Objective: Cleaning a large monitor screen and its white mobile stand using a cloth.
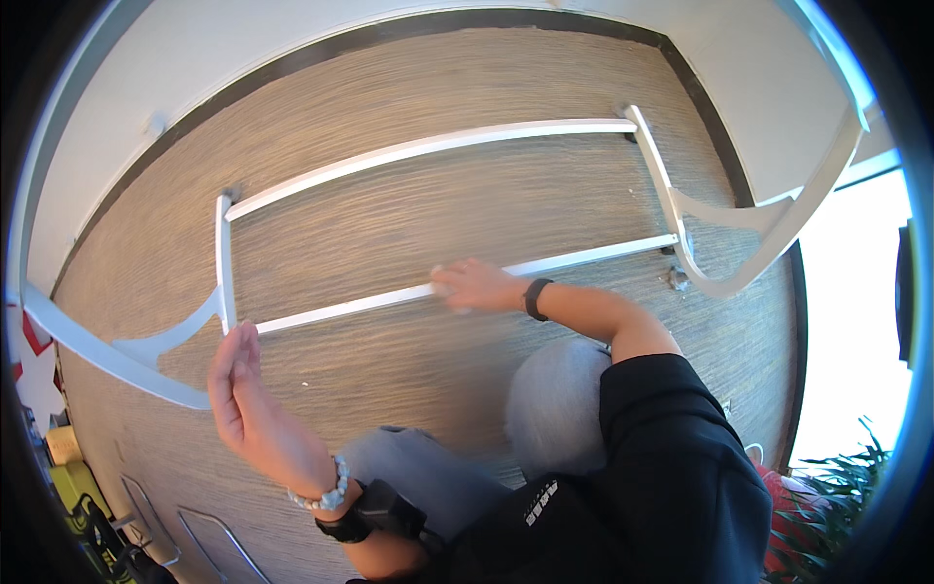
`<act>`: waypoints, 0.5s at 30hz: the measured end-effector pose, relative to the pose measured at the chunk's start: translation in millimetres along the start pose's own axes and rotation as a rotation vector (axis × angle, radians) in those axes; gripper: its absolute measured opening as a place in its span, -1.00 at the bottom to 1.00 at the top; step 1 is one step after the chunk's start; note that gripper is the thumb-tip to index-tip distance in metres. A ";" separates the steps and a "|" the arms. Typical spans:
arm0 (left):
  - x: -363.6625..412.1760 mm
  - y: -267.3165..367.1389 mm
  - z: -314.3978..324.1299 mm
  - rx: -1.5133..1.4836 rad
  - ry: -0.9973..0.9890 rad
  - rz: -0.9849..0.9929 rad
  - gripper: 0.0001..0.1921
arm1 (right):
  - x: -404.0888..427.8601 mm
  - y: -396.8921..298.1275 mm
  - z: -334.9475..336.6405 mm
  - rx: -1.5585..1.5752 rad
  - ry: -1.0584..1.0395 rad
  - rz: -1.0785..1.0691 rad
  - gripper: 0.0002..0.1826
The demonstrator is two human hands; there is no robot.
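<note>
A white frame (438, 145) stands on the carpet before me, with two long crossbars joining curved end pieces. My left hand (252, 398) is at the near left corner, its fingers close together by the end of the near crossbar (343, 312). Whether those fingers grip the joint is hidden. My right hand (478, 285), blurred, lies over the middle of that same crossbar; its fingertips are too smeared to show a grip. The left end piece (139, 369) curves away beside my left hand. On the far right rises the right end piece (773, 248).
Striped carpet (408, 226) runs to a dark baseboard (438, 23) and white walls. Small clear plastic pieces (678, 277) lie by the right end piece. A bent metal tube (226, 544) is at lower left, and a leafy plant (839, 489) at lower right. My knee (558, 401) is close to the near crossbar.
</note>
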State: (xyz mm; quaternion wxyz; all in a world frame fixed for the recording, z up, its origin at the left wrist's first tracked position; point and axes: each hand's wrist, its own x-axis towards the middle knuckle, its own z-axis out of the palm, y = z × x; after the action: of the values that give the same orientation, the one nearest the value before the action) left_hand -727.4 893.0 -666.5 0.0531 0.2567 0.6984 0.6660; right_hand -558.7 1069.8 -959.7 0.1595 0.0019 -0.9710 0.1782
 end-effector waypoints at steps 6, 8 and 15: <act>-37.3 20.7 106.0 0.063 -0.081 0.000 -0.76 | -105.3 21.6 -85.6 -0.076 -0.061 0.068 -0.76; -48.2 8.0 133.6 0.066 -0.124 0.029 -0.76 | -125.5 22.8 -114.7 0.038 -0.142 0.259 -0.73; -77.8 -2.8 206.1 0.243 -0.306 0.107 -0.75 | -270.2 85.4 -146.6 -0.007 -0.099 0.306 -0.65</act>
State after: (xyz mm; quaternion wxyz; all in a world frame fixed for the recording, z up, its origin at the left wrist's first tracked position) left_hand -575.3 1045.8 -712.1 0.0916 0.3963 0.7426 0.5322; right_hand -262.2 1186.2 -943.2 0.0826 -0.1379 -0.9672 0.1967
